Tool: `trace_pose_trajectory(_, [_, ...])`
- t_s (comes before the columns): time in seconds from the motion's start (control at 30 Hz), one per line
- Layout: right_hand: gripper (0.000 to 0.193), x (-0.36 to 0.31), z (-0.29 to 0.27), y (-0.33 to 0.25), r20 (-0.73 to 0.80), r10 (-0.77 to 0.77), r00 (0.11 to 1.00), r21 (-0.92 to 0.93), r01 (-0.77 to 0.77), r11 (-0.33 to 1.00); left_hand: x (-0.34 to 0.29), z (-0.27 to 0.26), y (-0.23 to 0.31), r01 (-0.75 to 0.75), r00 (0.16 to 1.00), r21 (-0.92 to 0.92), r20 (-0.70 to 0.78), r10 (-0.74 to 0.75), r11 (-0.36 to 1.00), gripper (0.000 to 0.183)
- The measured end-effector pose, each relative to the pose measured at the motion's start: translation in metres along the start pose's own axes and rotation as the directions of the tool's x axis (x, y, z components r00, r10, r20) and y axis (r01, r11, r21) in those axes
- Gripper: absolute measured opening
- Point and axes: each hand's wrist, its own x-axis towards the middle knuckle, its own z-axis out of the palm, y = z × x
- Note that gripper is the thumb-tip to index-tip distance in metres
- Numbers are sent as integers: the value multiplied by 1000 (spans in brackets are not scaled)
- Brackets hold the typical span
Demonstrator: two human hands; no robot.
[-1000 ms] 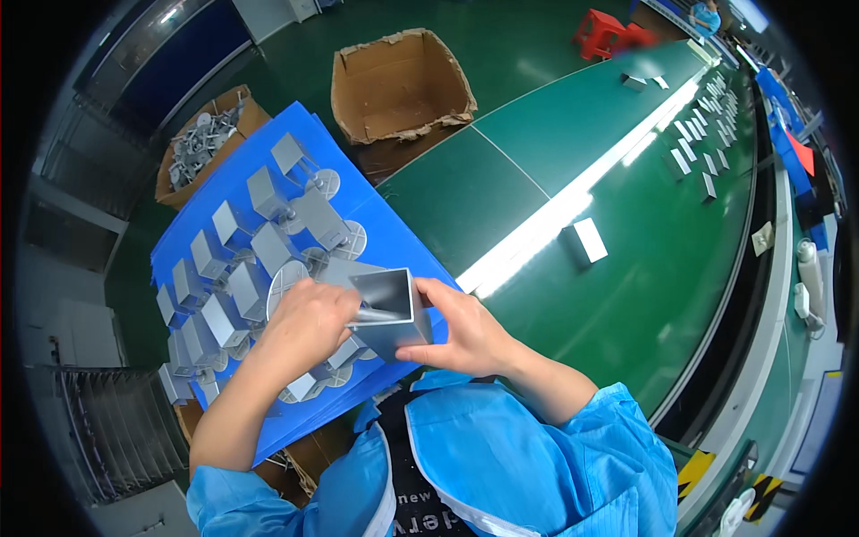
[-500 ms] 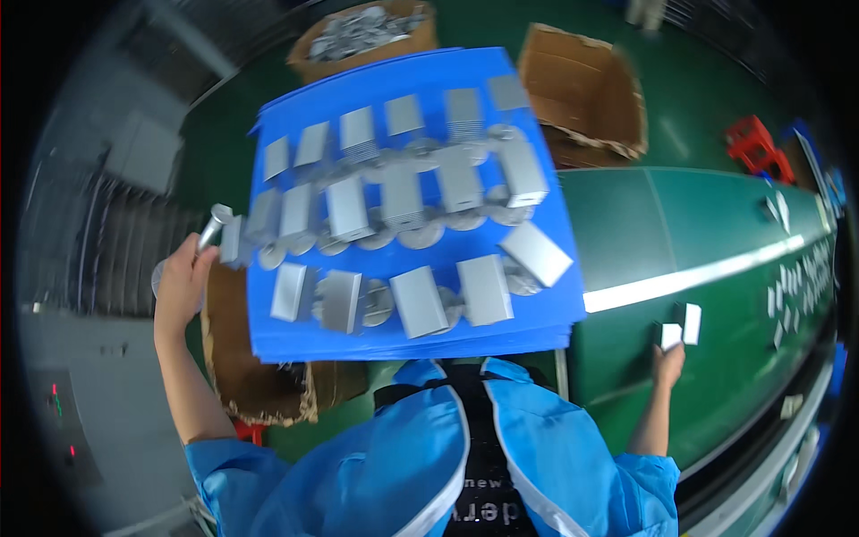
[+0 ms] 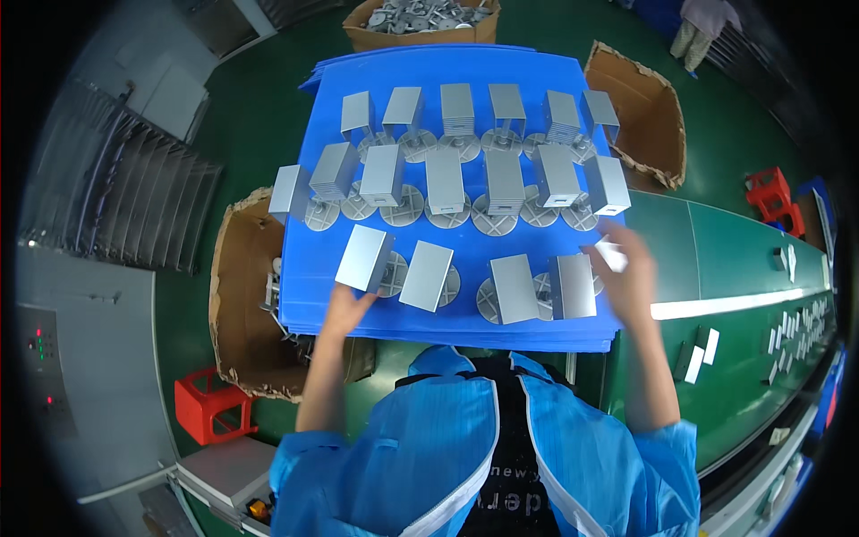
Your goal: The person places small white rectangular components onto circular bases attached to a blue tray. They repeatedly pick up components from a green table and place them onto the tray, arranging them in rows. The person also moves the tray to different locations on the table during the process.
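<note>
Silver rectangular metal boxes, some looking like stacked plates, stand in three rows on a blue board [image 3: 537, 67], with round ribbed metal discs [image 3: 400, 206] beside or under them. My left hand [image 3: 344, 309] is at the lower end of the tilted front-left box [image 3: 364, 255]. Its thumb spreads away from the fingers, whose tips are partly hidden. My right hand [image 3: 631, 273], slightly blurred, has its fingers curled round a bright pale metal piece [image 3: 612, 254] at the board's right edge, mostly covered by the hand. Close by stands the front-right box [image 3: 574, 286].
Cardboard cartons stand at left [image 3: 228, 309], at far right [image 3: 635, 116] and at the back, that one filled with metal parts [image 3: 420, 16]. On the right, a green table [image 3: 667, 228] holds several small pale pieces [image 3: 707, 345]. Red stools [image 3: 213, 407] stand on the floor; another person [image 3: 702, 31] is far off.
My left hand came in from the far left, where it held a stemmed metal part, to the front-left box. My right hand moved from the green table to the board's right edge.
</note>
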Motion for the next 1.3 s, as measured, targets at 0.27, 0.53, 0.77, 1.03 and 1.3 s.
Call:
trace_pose_trajectory(0.27, [75,-8,168,-160,396,-323,859,131,295,946,19,37,-8,-45,952,-69,-304,22,997,27])
trace_pose_trajectory(0.53, [69,-19,160,-179,524,-298,798,332,131,934,16,-22,24,-319,725,-476,-679,-112,820,35])
trace_pose_trajectory(0.77, [78,-33,38,-85,-87,-283,955,178,295,939,31,-204,-74,48,567,793,-522,637,607,20])
trace_pose_trajectory(1.03, [72,-165,-84,246,-611,480,630,-283,-739,611,33,-74,2,-143,976,97,-149,156,985,45])
trace_pose_trajectory(1.3, [76,-193,-63,295,-565,734,378,-412,-899,146,15,89,43,-177,982,39,79,173,983,41])
